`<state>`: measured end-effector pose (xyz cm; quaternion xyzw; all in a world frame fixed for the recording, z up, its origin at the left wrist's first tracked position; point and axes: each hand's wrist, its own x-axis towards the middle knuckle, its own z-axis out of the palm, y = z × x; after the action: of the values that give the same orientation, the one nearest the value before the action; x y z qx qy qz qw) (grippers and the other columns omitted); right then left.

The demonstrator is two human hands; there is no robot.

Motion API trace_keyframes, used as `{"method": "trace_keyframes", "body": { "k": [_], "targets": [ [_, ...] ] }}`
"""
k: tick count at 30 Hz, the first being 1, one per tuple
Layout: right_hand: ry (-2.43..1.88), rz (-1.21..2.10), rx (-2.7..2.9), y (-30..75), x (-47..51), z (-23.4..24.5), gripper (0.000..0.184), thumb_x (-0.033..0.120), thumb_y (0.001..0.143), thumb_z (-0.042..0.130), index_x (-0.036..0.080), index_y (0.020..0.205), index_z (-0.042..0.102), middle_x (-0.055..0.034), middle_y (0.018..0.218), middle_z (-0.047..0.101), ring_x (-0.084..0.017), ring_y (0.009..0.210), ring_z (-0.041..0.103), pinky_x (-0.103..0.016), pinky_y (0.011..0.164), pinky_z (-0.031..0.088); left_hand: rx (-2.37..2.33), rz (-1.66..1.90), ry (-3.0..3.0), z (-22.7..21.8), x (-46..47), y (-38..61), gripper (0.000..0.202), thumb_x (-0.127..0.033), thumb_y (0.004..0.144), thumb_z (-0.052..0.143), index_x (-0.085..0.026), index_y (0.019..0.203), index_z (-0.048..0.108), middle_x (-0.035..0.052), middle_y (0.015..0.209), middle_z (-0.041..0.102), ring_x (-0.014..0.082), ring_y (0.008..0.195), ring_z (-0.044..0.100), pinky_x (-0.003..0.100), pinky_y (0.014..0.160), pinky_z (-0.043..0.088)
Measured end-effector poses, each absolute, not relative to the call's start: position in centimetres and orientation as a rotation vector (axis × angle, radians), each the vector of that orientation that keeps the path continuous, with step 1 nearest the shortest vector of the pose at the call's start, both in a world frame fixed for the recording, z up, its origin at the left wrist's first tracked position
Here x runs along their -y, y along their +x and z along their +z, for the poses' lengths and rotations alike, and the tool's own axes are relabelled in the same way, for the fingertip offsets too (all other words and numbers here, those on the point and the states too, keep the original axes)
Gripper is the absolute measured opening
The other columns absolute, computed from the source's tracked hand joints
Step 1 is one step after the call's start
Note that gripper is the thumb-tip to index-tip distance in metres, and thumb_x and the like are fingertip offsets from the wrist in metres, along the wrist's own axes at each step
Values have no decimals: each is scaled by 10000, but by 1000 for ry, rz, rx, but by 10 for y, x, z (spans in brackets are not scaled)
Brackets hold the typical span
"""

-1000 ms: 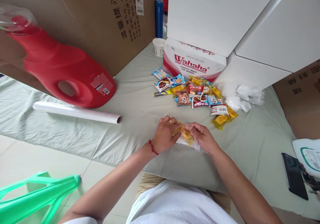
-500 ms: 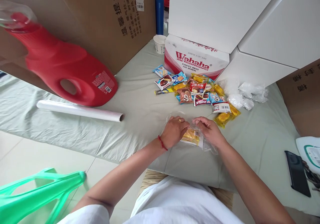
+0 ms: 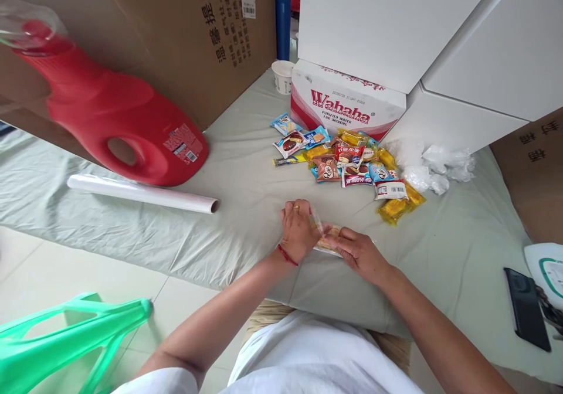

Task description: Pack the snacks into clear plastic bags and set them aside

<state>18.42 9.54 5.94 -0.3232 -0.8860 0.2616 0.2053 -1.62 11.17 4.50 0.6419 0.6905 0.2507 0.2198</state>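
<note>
In front of me on the cloth lies a flat snack packet (image 3: 329,239) with yellowish contents, partly covered by clear plastic wrap (image 3: 315,220). My left hand (image 3: 295,228) is curled over its left end, fingers closed on the loose wrap. From the right, my right hand (image 3: 361,255) pinches the packet, thumb and fingers pressed over its right part. Both hands hide much of it. Beyond them is a heap of wrapped snacks (image 3: 349,155) in red, blue, brown and yellow packaging.
Crumpled clear plastic (image 3: 433,168) lies right of the heap, before a Wahaha carton (image 3: 347,104). A film roll (image 3: 143,194) and a large red bottle (image 3: 127,124) are at left. A dark phone (image 3: 526,309) lies right. A green stool (image 3: 74,335) stands on the floor.
My left hand has shifted slightly left and down with the wrap. My right hand has moved down onto the packet, and the wrap that spread to the right is now folded in.
</note>
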Motion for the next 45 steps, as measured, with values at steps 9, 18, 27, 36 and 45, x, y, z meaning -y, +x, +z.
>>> {"method": "trace_keyframes", "body": {
  "k": [9,18,27,36,45],
  "targets": [
    [-1058,591,2771,186,-88,58,494,125,1005,437,306,1439,587,-34,898,579,-142,715,534,-225,633,422,-1277,817,1596,40,-149,-105,435,-477,861,611,-220,1210,569,91,1283,609,248,1184,566,405,1015,466],
    [-1152,638,2873,179,-90,70,615,59,945,485,392,1453,577,-29,932,590,-156,771,564,-240,631,388,-1107,654,1664,39,-131,-74,1120,-537,706,831,-230,1618,259,81,1181,680,292,1269,533,468,1130,368],
    [-1145,683,2786,182,-85,63,545,93,991,431,308,1479,540,-47,990,612,-152,786,569,-240,664,428,-975,756,1692,40,-120,-114,167,-244,843,648,-210,728,764,46,775,600,200,899,582,327,820,474],
    [-1157,661,2888,182,-88,68,634,38,931,494,389,1453,581,-23,928,564,-131,717,519,-220,620,398,-1009,880,1600,38,-122,-99,927,-172,748,668,-268,1597,310,82,1355,644,225,1221,589,418,1093,417],
    [-1088,814,2704,183,-86,66,532,58,968,439,305,1403,620,-48,976,591,-160,805,587,-270,729,485,-961,703,1790,53,-114,-130,230,-375,875,617,-276,771,797,73,808,737,243,947,626,437,980,482]
  ]
}}
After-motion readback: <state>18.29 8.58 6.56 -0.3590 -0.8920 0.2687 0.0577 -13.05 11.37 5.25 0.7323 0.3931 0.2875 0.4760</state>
